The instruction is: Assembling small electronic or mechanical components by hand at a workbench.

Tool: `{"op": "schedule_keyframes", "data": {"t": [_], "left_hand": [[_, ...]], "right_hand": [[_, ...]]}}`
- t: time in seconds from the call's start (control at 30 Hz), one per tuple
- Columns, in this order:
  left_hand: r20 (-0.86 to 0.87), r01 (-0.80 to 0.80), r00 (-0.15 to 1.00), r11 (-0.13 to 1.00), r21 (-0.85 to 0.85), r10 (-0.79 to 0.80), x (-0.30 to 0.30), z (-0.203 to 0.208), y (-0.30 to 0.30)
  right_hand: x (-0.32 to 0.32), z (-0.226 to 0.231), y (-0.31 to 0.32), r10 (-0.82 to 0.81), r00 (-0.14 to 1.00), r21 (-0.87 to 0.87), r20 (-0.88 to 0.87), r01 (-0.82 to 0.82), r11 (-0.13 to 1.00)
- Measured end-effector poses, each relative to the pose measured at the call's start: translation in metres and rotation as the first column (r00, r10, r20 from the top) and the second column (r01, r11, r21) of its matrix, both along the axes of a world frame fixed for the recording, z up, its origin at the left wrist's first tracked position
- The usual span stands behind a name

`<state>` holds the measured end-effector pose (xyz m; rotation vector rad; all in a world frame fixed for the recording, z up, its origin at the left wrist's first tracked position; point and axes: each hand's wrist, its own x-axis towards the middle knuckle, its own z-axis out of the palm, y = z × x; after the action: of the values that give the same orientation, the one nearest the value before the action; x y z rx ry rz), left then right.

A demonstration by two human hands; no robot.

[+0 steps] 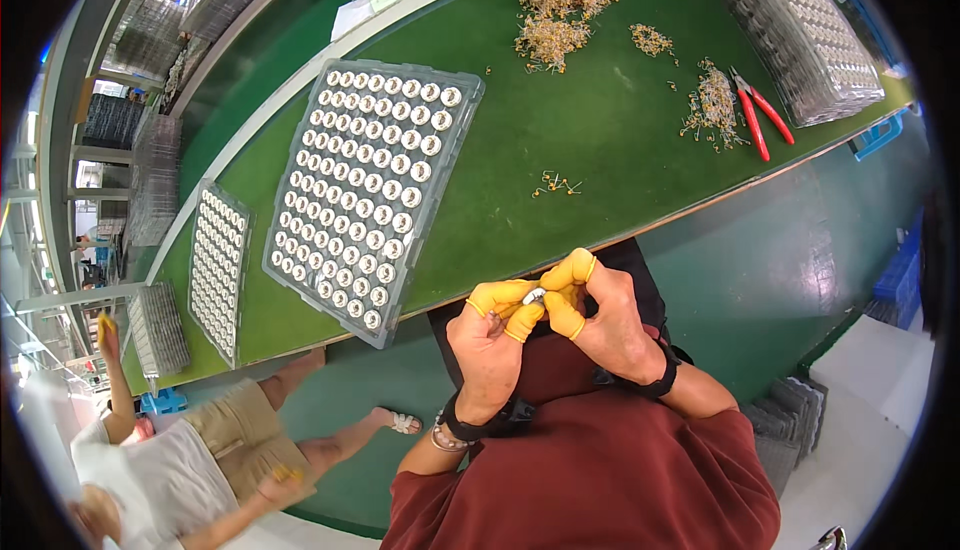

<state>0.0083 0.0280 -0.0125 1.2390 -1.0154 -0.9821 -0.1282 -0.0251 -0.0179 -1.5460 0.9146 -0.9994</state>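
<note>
A small white-and-silver round part (535, 296) is pinched between the fingertips of both my hands, just off the table's front edge. My left hand (490, 340) and my right hand (606, 312) wear yellow finger cots, and their fingers are closed together around it. Much of the part is hidden by the fingers. On the table to the left lies a clear plastic tray (392, 325) filled with rows of white round parts (363, 208). A few small wire-legged components (556, 185) lie on the green surface beyond my hands.
Heaps of wire-legged components (562, 0) lie at the back, with a smaller pile (716, 105) beside red-handled pliers (757, 118). Stacked clear trays (810, 30) stand at the right. Another filled tray (218, 265) lies far left, near a person (180, 470) with yellow-covered fingers.
</note>
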Motion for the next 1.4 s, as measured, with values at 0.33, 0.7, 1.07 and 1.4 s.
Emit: {"op": "schedule_keyframes", "data": {"t": [0.33, 0.7, 1.07, 1.4], "left_hand": [[0.028, -0.037, 0.999, 0.999, -0.020, 0.038, -0.003, -0.006, 0.000], [-0.305, 0.004, 0.952, 0.998, 0.063, 0.015, -0.002, -0.006, -0.004], [-0.513, 0.186, 0.850, 0.979, 0.078, -0.121, 0.009, 0.002, -0.002], [-0.445, 0.230, 0.882, 0.966, 0.121, -0.155, 0.014, 0.005, -0.003]], "right_hand": [[0.003, -0.005, 0.000, 0.010, 0.997, 0.149, 0.080, -0.022, 0.989], [-0.004, 0.000, -0.002, 0.052, 0.994, 0.181, 0.096, -0.069, 0.981], [-0.011, 0.007, -0.002, 0.076, 0.997, -0.081, -0.008, -0.077, 0.994], [-0.008, 0.001, -0.001, 0.089, 0.996, -0.126, 0.002, -0.088, 0.988]]}}
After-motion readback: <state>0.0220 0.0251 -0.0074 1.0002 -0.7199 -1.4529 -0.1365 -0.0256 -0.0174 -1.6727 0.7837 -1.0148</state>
